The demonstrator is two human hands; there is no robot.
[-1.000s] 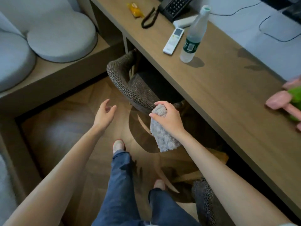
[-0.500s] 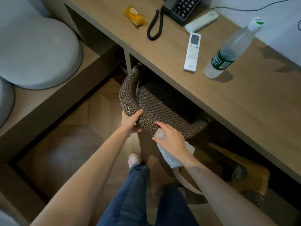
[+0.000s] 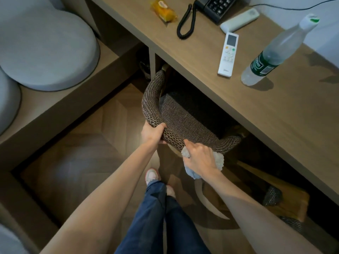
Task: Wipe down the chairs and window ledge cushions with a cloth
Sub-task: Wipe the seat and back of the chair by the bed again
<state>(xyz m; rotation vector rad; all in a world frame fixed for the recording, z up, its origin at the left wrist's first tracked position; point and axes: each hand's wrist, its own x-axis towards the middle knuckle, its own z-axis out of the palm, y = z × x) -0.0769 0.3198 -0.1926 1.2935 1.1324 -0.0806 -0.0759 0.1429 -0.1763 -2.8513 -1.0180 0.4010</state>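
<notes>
Now the left hand (image 3: 153, 133) is gripping the woven chair (image 3: 150, 103) by its curved back rail, fingers curled over the top. The right hand (image 3: 200, 159) is bunching the fluffy grey cloth (image 3: 219, 159) in curled fingers and pressing it to the rail's outer side. The chair is sitting tucked under the desk (image 3: 266, 116), seat half hidden. Best play, I'd say: drawing it clear first, then sweeping firmly along the whole curve, since that weave is likely trapping dust. The round grey cushions (image 3: 47, 52) are lying on the window ledge (image 3: 60, 105), well apart from both hands

Two remotes (image 3: 228, 54) (image 3: 239, 20), one bottle (image 3: 275, 52), one cloth (image 3: 218, 160).
</notes>
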